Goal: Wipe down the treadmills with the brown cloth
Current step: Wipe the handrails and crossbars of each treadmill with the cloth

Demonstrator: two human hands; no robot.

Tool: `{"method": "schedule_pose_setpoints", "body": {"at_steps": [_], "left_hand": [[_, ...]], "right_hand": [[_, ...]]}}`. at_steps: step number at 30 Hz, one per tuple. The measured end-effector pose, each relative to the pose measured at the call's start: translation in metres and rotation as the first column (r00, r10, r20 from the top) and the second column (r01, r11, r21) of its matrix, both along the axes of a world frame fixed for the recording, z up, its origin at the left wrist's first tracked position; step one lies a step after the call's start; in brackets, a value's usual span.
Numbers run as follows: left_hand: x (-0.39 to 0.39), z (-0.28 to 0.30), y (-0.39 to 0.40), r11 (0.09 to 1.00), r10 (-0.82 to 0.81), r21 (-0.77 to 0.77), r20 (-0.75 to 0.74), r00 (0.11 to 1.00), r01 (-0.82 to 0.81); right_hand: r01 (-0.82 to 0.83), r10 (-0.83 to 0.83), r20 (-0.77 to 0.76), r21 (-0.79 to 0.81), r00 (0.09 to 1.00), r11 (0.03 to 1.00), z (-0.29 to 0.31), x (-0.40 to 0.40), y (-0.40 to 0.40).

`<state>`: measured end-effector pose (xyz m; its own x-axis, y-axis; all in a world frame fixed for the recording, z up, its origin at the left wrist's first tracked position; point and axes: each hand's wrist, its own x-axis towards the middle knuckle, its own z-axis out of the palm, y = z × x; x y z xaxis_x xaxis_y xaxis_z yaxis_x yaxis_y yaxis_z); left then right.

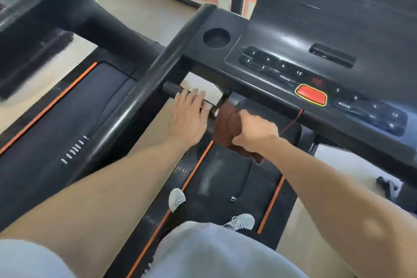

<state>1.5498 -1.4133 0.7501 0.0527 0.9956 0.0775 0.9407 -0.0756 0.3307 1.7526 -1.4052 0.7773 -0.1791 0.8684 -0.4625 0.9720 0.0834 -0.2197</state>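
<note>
Right hand (252, 130) bunches the soft, light brown cloth (228, 126) in a tight grip beside the short handlebar (172, 89), left hand (188, 115) flat and relaxed.

The brown cloth (228, 126) looks like soft, napped terry, matt and slightly fuzzy, bunched into thick folds. The treadmill console (293, 52) is black plastic with a dull sheen, smooth, catching pale reflections; its red button (311, 95) is glossy, rimmed in yellow. The side rail (135, 101) appears to be black-painted metal, smooth and semi-glossy with a long highlight along it. The short handlebar grip (172, 88) looks matt, like foam or rubber. The running belt (225, 178) is dark, matt, finely textured rubber, edged by smooth orange strips. The shoes (177, 198) look like grey woven mesh.
</note>
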Motion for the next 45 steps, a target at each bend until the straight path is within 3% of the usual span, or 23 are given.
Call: {"method": "schedule_pose_setpoints", "body": {"at_steps": [4,5,7,9,10,11,13,15,18,20,23,28,31,33,36,40,45], "left_hand": [[0.040,-0.007,-0.019,0.988,-0.130,0.095,0.123,0.984,0.119],[0.051,-0.006,-0.026,0.985,-0.120,0.146,0.194,0.974,0.092],[0.074,-0.006,-0.040,0.968,0.045,0.204,0.437,0.898,-0.148],[0.091,-0.011,-0.055,0.891,0.344,-0.020,0.680,0.647,-0.454],[0.094,-0.016,-0.059,0.851,0.474,-0.217,0.709,0.522,-0.478],[0.095,-0.023,-0.062,0.839,0.535,-0.365,0.693,0.484,-0.404],[0.088,-0.037,-0.064,0.878,0.464,-0.448,0.708,0.532,-0.169],[0.073,-0.038,-0.061,0.926,0.302,-0.377,0.716,0.630,-0.015],[0.041,-0.037,-0.048,0.984,0.091,-0.179,0.586,0.805,0.019],[0.021,-0.035,-0.040,0.999,0.034,-0.030,0.484,0.874,-0.022],[0.003,-0.024,-0.029,0.997,0.017,0.058,0.482,0.876,-0.051],[-0.045,-0.008,-0.009,0.967,0.196,0.046,0.497,0.846,-0.251],[-0.088,0.009,0.002,0.955,0.201,0.099,0.483,0.853,-0.281],[-0.109,0.018,0.006,0.965,0.138,0.127,0.500,0.855,-0.230],[-0.123,0.015,0.006,0.939,0.021,0.311,0.375,0.927,-0.147],[-0.118,0.018,0.015,0.930,0.240,0.155,0.429,0.871,-0.333],[-0.097,0.029,0.030,0.976,0.152,0.077,0.429,0.890,-0.204]], "right_hand": [[0.037,-0.038,-0.001,-0.063,0.999,0.997,0.003,0.030,-0.011],[0.041,-0.041,0.006,-0.061,0.999,0.997,0.003,0.033,-0.013],[0.047,-0.046,0.014,-0.036,0.999,0.998,0.001,0.038,-0.015],[0.050,-0.050,0.011,0.020,0.999,0.999,-0.002,0.040,-0.021],[0.049,-0.049,0.007,0.054,0.999,0.997,-0.004,0.040,-0.023],[0.044,-0.044,0.003,0.084,0.999,0.995,-0.005,0.038,-0.024],[0.024,-0.025,0.009,0.125,1.000,0.992,-0.006,0.032,-0.023],[0.005,-0.007,0.018,0.127,1.000,0.992,-0.004,0.026,-0.017],[0.008,-0.006,-0.013,0.104,1.000,0.995,-0.002,0.013,-0.008],[0.022,-0.017,-0.044,0.109,0.999,0.994,0.001,0.002,-0.003],[0.040,-0.031,-0.080,0.116,0.996,0.992,0.003,-0.019,0.003],[0.000,0.027,-0.148,0.177,0.989,0.984,0.003,-0.086,0.027],[-0.028,0.077,-0.209,0.228,0.975,0.973,-0.004,-0.142,0.053],[-0.028,0.098,-0.220,0.300,0.971,0.953,-0.011,-0.170,0.065],[-0.032,0.111,-0.213,0.341,0.971,0.939,-0.019,-0.184,0.076],[-0.043,0.084,-0.183,0.216,0.980,0.975,-0.021,-0.180,0.087],[-0.027,0.028,-0.160,0.007,0.987,1.000,-0.009,-0.168,0.090]]}}
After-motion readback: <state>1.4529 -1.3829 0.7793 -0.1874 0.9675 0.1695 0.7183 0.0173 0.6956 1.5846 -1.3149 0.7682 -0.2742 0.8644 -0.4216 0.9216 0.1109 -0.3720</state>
